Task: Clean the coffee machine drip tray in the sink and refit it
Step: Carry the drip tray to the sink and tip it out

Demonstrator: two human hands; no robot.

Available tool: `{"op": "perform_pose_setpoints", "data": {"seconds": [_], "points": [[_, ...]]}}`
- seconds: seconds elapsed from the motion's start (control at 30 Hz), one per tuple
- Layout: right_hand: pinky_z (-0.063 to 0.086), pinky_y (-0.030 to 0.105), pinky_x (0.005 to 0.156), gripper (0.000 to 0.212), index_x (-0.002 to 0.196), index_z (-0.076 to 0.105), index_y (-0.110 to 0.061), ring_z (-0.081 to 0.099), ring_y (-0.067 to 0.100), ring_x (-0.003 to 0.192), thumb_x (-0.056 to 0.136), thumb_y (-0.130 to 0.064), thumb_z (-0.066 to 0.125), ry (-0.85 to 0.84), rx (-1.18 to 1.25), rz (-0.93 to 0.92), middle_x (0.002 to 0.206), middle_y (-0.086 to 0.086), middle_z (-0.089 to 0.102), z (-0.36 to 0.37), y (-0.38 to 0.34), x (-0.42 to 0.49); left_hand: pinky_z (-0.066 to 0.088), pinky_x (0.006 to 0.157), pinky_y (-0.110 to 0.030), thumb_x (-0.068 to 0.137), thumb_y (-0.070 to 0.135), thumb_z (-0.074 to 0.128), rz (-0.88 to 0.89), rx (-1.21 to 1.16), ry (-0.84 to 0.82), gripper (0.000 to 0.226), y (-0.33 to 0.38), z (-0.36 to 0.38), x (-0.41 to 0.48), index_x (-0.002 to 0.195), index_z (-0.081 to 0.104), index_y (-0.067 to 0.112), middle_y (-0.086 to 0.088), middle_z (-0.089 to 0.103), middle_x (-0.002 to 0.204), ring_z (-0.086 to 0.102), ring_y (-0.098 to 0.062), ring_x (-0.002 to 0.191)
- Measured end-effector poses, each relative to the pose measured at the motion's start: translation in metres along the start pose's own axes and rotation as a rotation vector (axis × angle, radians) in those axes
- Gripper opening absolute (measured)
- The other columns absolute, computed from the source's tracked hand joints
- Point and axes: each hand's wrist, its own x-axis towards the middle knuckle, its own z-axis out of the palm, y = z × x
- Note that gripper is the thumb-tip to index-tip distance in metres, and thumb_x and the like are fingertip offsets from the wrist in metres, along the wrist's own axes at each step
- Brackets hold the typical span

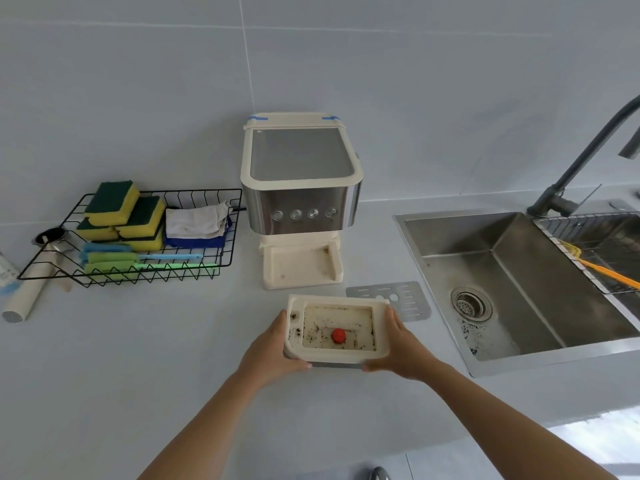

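Cream plastic fills my grip: my left hand (273, 348) clasps the left side of the drip tray (337, 329), thumb up along its wall and fingers curled under the front edge, and my right hand (403, 348) clasps the right side the same way. I hold the tray between them in front of me, level, its open top facing up. Whether it rests on the counter (138, 358) or sits just above it I cannot tell. Dark specks and stains dot its floor and left ledge, and a red float (338, 336) stands near the middle of the basin.

Just beyond my right hand, the metal grate (391, 299) lies flat on the counter, apart from the tray, its slots and round holes showing. Behind the tray stands the coffee machine (299, 199), cream and steel, four round buttons across its front, its base bay open with a few brown marks inside.

To the right, the steel sink (519, 282) is set into the counter, with a drain (471, 303) in its floor and dark grit near the front. A dark tap (581, 161) arches over it, and an orange-handled brush (602, 270) lies on a wire rack across its right part.

To the left, a black wire basket (138, 237) holds green-and-yellow sponges (114, 202), folded cloths (197, 221) and blue and green brushes.
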Motion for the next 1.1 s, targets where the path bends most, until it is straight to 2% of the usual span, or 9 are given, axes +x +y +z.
{"op": "perform_pose_setpoints", "data": {"seconds": [0.1,0.2,0.33,0.6,0.7,0.83,0.97,1.1], "points": [[0.046,0.018,0.078,0.121,0.143,-0.007,-0.014,0.045,0.011,0.106,0.062,-0.026,0.083,0.006,0.002,0.004,0.142,-0.001,0.025,-0.013,0.005,-0.001,0.052,0.083,-0.028,0.059,0.037,0.082,0.009,0.007,-0.009,0.09,0.011,0.005,0.01,0.132,0.029,0.027,0.011,0.057,0.121,0.058,-0.01,0.102],[0.044,0.016,0.072,0.12,0.143,-0.006,-0.013,0.046,0.01,0.101,0.063,-0.025,0.083,0.008,0.016,0.031,0.135,-0.003,0.033,-0.025,0.018,0.0,0.052,0.085,-0.03,0.059,0.038,0.081,0.019,0.014,-0.02,0.093,0.023,0.011,0.021,0.134,0.028,0.027,0.012,0.056,0.123,0.058,-0.011,0.104],[0.041,0.017,0.078,0.118,0.143,-0.002,-0.013,0.046,0.01,0.103,0.062,-0.027,0.083,0.021,0.01,0.046,0.134,-0.004,0.035,-0.048,0.037,0.002,0.052,0.086,-0.031,0.058,0.04,0.081,0.032,0.01,-0.029,0.092,0.045,0.024,0.038,0.134,0.029,0.028,0.012,0.057,0.123,0.058,-0.01,0.105],[0.048,0.022,0.081,0.119,0.143,0.003,-0.013,0.049,0.012,0.105,0.058,-0.029,0.085,0.034,-0.001,0.038,0.131,-0.004,0.04,-0.11,0.095,0.007,0.052,0.088,-0.033,0.06,0.039,0.08,0.027,0.019,-0.028,0.094,0.107,0.068,0.076,0.136,0.025,0.029,0.011,0.055,0.125,0.057,-0.011,0.107],[0.053,0.023,0.077,0.118,0.141,0.005,-0.017,0.053,0.013,0.104,0.055,-0.031,0.085,0.022,0.005,0.041,0.13,-0.003,0.041,-0.14,0.122,0.01,0.05,0.091,-0.031,0.063,0.038,0.079,-0.001,0.006,-0.042,0.099,0.137,0.089,0.093,0.141,0.019,0.025,0.01,0.049,0.124,0.054,-0.013,0.112],[0.056,0.018,0.065,0.116,0.141,0.006,-0.019,0.053,0.009,0.097,0.055,-0.026,0.085,0.01,-0.016,0.039,0.134,-0.006,0.036,-0.183,0.159,0.015,0.052,0.089,-0.036,0.061,0.037,0.081,0.005,-0.02,-0.036,0.09,0.179,0.118,0.119,0.133,0.028,0.026,0.011,0.053,0.123,0.059,-0.014,0.109],[0.06,0.032,0.074,0.118,0.14,0.013,-0.022,0.059,0.016,0.101,0.048,-0.029,0.086,0.002,-0.008,0.049,0.129,-0.002,0.044,-0.223,0.201,0.022,0.054,0.087,-0.038,0.061,0.036,0.08,0.013,-0.039,-0.018,0.088,0.22,0.145,0.141,0.133,0.03,0.03,0.011,0.056,0.124,0.058,-0.011,0.106],[0.058,0.034,0.079,0.115,0.138,0.016,-0.024,0.057,0.015,0.107,0.046,-0.034,0.085,-0.027,0.042,0.047,0.123,-0.005,0.05,-0.258,0.233,0.027,0.05,0.093,-0.034,0.065,0.032,0.079,0.007,-0.054,-0.013,0.095,0.257,0.168,0.16,0.141,0.021,0.031,0.011,0.052,0.13,0.053,-0.011,0.114]]}}
